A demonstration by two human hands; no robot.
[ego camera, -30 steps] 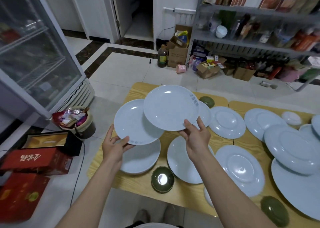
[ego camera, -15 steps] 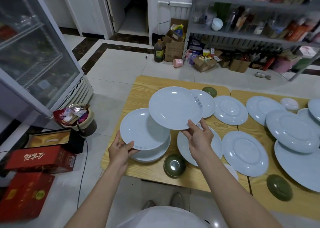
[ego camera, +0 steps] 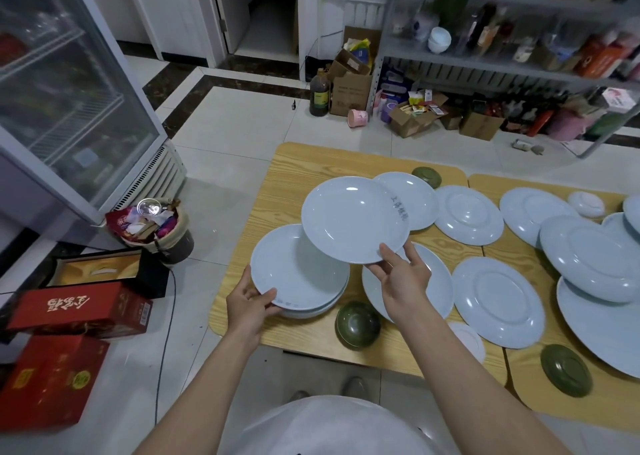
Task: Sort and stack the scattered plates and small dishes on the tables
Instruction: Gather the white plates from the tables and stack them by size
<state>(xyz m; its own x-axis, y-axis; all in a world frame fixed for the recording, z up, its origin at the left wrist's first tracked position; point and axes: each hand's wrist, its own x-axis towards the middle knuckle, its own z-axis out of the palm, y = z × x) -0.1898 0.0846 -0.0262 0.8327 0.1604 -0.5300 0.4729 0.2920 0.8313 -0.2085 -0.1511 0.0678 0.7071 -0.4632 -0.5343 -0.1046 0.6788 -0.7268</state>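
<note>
Shelves [ego camera: 502, 63] behind blur; we cannot make out their contents. Plates [ego camera: 606, 330] at the right edge are cropped. Pale wood-grain table [ego camera: 287, 177], white floor tiles [ego camera: 225, 122], glass-door fridge [ego camera: 69, 91] left. Our left hand [ego camera: 247, 307] grips the top plate [ego camera: 294, 271] of a short stack [ego camera: 322, 311] at the near-left corner; right hand [ego camera: 401, 278] pinches another glossy round plate [ego camera: 349, 219], tilted above it.

Reaches both bare forearms forward. Grips lower plate [ego camera: 298, 267] rim with left hand [ego camera: 251, 304], thumb on top. Pinches raised plate [ego camera: 349, 219] near edge with right hand [ego camera: 403, 279], held higher.
</note>
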